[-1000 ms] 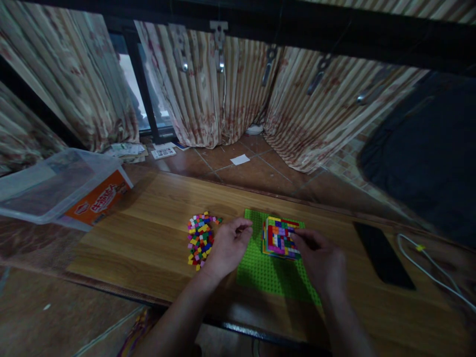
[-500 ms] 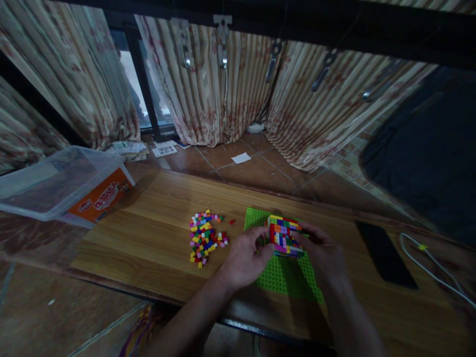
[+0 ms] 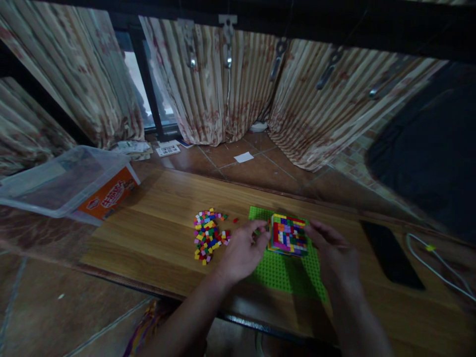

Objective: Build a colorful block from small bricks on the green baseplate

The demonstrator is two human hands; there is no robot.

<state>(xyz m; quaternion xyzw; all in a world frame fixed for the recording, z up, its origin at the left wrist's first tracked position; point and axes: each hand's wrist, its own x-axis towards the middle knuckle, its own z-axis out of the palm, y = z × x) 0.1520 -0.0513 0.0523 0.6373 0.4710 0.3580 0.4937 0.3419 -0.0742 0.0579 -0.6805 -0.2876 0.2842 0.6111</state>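
Right, current state:
- Square multicoloured block of small plastic bricks (image 3: 289, 234) sits on the far half of the flat green studded baseplate (image 3: 286, 272), which lies on the long wooden tabletop (image 3: 156, 238).
- Left hand (image 3: 243, 250) is at the block's left edge, fingers curled, fingertips touching or just beside that side. Whether it truly grips is too blurred to tell.
- Right hand (image 3: 334, 253) is at the block's right edge, fingers bent towards it, thumb near the far corner. Contact looks likely; grip not clear.
- Block is framed between both hands, so no free room on its left or right side. Its far edge and top face are uncovered.
- Near half of the baseplate is bare green studs, between the two wrists.
- Loose pile of small coloured bricks (image 3: 208, 235) lies just left of the left hand, apart from the baseplate. One stray red brick (image 3: 235, 220) sits between pile and baseplate.
- Bare wood left of the pile up to the clear plastic storage tub (image 3: 67, 183) at the left end.
- Black flat phone (image 3: 392, 255) lies right of the right hand, well apart; white cable (image 3: 439, 265) beyond it.
- Near table edge runs close under both forearms.
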